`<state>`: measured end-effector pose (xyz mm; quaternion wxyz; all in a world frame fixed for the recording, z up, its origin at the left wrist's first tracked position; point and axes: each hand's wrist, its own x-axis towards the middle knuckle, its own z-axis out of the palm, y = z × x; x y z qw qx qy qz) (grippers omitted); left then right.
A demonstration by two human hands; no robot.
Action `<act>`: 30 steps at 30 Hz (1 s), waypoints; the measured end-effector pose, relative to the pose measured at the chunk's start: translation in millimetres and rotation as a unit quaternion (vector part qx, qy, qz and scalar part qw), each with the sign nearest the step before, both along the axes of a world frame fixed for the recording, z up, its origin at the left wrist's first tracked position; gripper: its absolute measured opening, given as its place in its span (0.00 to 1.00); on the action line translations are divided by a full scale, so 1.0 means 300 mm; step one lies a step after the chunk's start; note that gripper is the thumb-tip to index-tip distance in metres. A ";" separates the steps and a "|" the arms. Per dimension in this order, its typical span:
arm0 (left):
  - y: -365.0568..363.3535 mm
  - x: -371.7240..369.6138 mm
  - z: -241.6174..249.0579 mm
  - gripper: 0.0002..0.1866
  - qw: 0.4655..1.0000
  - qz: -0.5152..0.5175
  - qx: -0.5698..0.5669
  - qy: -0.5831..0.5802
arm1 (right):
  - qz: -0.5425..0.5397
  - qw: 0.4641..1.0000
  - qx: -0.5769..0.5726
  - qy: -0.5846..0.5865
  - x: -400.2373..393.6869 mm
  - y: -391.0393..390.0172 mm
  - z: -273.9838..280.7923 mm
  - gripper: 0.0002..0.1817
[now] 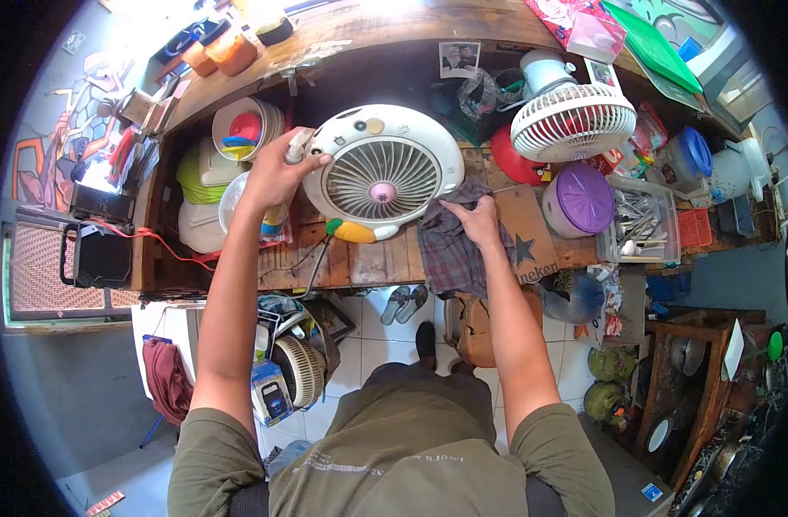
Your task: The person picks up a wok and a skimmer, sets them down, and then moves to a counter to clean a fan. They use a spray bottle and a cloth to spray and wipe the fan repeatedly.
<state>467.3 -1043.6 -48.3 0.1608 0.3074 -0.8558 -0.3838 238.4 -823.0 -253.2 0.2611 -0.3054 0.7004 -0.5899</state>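
Note:
A white round electric fan (450, 155) with a pink hub stands tilted up on the wooden table, its grille facing me. My left hand (282, 168) is closed at the fan's left rim, thumb over the front; a small white piece shows between the fingers. In my right hand (476, 220) is a grey plaid cloth (452, 250), pinched near the fan's lower right rim and hanging over the table edge. An orange and white foot-like part (354, 232) sits under the fan. Partly hidden behind my left forearm is a colourful packet (276, 222).
Bowls (248, 125) and plates crowd the left. A second white fan (573, 121), a purple-lidded tub (583, 198) and a cutlery box (639, 220) stand on the right. Flat cardboard (525, 233) lies beside the cloth. Below are a brown bag (476, 332) and sandals (404, 303).

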 end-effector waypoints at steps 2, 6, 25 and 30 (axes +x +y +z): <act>-0.019 -0.001 -0.007 0.20 1.000 0.004 0.000 -0.006 | 0.021 0.998 -0.062 -0.019 -0.004 0.014 0.000 0.25; -0.013 -0.008 -0.005 0.20 1.000 0.008 -0.007 -0.012 | 0.023 0.999 -0.027 0.033 0.014 0.017 0.066 0.22; 0.004 -0.066 0.051 0.22 0.996 -0.019 -0.070 -0.060 | 0.111 0.987 -0.011 0.116 -0.005 0.076 0.077 0.23; 0.039 -0.068 0.059 0.21 0.992 -0.038 -0.104 -0.052 | 0.047 0.991 0.014 0.126 0.066 0.046 0.090 0.26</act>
